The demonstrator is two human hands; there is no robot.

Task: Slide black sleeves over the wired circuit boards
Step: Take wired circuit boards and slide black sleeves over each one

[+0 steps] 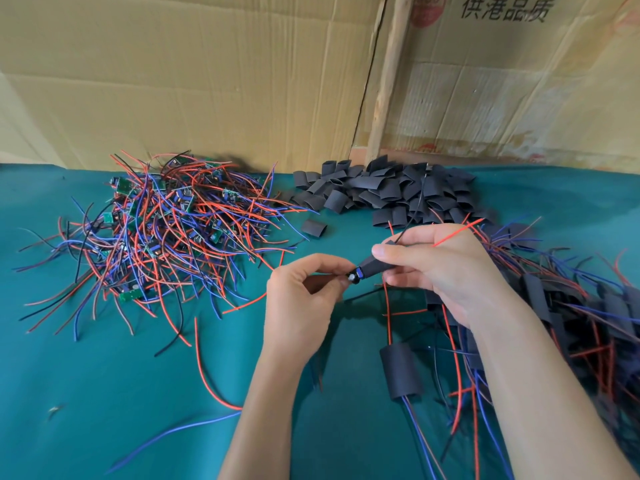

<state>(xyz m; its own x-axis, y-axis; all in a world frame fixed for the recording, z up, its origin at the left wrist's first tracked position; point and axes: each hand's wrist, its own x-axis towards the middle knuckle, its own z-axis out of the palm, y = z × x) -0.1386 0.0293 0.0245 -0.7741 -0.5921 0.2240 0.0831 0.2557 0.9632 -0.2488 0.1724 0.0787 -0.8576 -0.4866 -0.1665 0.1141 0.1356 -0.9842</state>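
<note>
Head view shows your right hand (440, 268) clamped around a black sleeve (375, 263), thumb on top and fingers curled beneath. Your left hand (304, 292) pinches the exposed end of a wired circuit board (354, 274) poking from the sleeve's lower-left opening. Both sit above the green cloth (104, 393). Unsleeved boards (162, 223) lie heaped at left, loose sleeves (384, 188) behind, and finished pieces (554, 306) pile at right, one (401, 370) just below your right wrist.
</note>
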